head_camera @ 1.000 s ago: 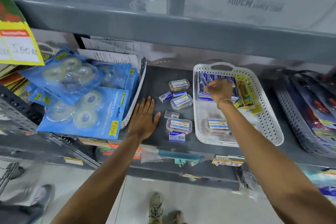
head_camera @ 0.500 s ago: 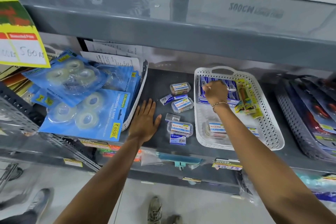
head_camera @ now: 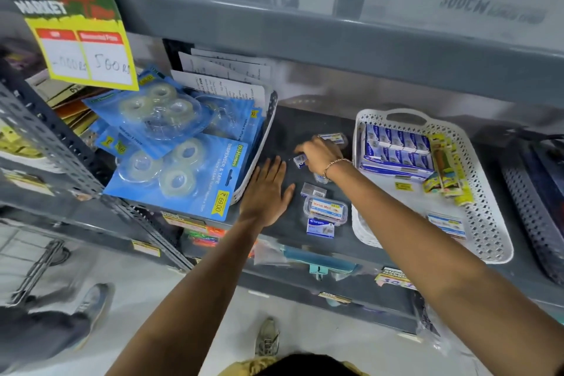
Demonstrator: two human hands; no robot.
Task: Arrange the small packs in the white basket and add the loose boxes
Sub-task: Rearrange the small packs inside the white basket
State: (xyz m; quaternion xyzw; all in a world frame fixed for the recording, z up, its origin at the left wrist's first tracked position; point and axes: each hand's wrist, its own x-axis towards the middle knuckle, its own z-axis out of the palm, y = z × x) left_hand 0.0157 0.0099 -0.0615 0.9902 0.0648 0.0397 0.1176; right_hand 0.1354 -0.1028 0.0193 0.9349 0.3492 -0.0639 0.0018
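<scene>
Nearby, tape packs [head_camera: 171, 168] flank left hand [head_camera: 265, 192], flat, released; right hand [head_camera: 320, 156] grasping small box [head_camera: 299, 160] beside white basket [head_camera: 488, 223].

The white basket [head_camera: 488, 223] is perforated plastic with a slight sheen. Left of it, the shelf [head_camera: 287, 131] looks dark and matt. The clear pack [head_camera: 326, 210] there is glossy plastic.

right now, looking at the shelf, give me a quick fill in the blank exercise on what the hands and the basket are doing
1. The left hand lies ____ on the dark shelf, holding nothing.
2. The right hand reaches over the loose boxes, which lie to the ____ of the white basket.
3. The blue staple packs stand in rows at the ____ end of the basket.
4. The price on the tape pack reads ____.

Missing words: flat; left; far; 69.00
</scene>
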